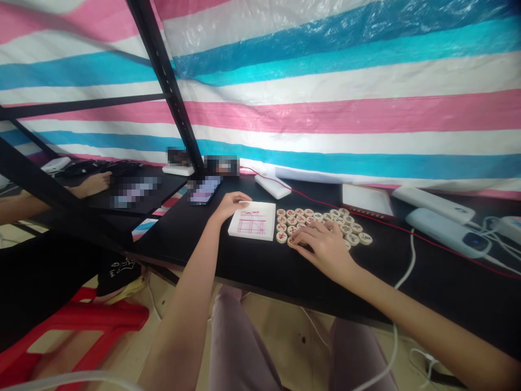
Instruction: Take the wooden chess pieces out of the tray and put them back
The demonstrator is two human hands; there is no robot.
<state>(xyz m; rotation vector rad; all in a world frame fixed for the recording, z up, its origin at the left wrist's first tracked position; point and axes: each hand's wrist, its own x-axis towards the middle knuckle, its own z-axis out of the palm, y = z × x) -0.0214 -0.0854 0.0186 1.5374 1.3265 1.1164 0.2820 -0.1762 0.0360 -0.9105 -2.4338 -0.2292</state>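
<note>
A square white box (251,221) with red grid lines printed on its face lies on the black table. My left hand (233,205) holds the box by its far left corner, fingers along the back edge. To the right of the box, round wooden Chinese chess pieces (292,213) lie close together in rows, red-marked ones on the left and dark-marked ones (353,239) on the right. My right hand (323,247) reaches over them from the front, thumb and index finger meeting at a red-marked piece (290,240) in the nearest row. The palm and fingers hide several pieces.
Behind the pieces are a white power bank (273,186), a white tray-like item (366,200) and a thin red cable (301,196). Pale devices (448,233) with white cables stand at right. A phone (205,190) lies left, near a black metal post (171,92). Another person's hand (95,184) rests beyond it.
</note>
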